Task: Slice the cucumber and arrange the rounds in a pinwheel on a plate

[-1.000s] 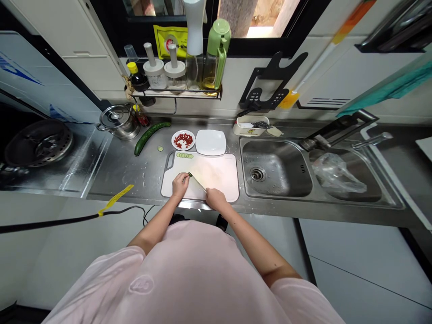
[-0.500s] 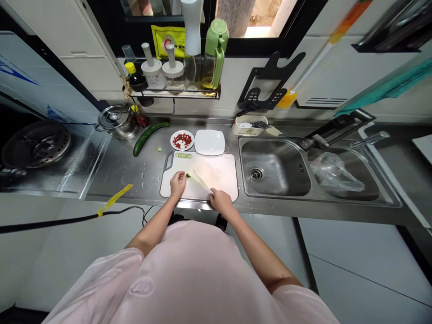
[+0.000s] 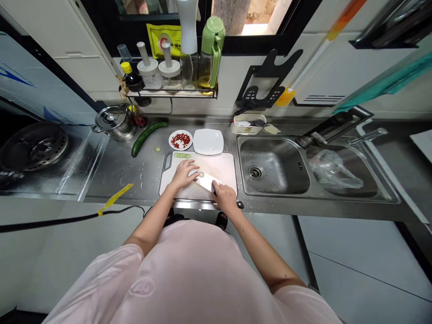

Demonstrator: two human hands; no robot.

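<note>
My right hand (image 3: pixel 225 197) is closed round the handle of a kitchen knife (image 3: pixel 208 183), whose broad blade is turned flat above the white cutting board (image 3: pixel 226 164). One pale cucumber slice (image 3: pixel 201 174) shows against the blade's upper edge. At the blade's far end is my left hand (image 3: pixel 183 174), its fingers stretched out and apart; whether they touch the steel is unclear. A short row of cucumber slices (image 3: pixel 182 155) lies along the board's top left edge. The cut cucumber piece seen earlier is hidden.
Behind the board stand a plate of chopped red pieces (image 3: pixel 180 140) and a white dish (image 3: pixel 208 141). A whole cucumber (image 3: pixel 146 137), a loose slice (image 3: pixel 157 149) and a steel pot (image 3: pixel 114 122) are to the left. The sink (image 3: pixel 273 166) adjoins on the right.
The knife has turned from edge-down to flat, and a slice now shows at its blade. My left hand has moved up and right, its fingers opening from a closed pose.
</note>
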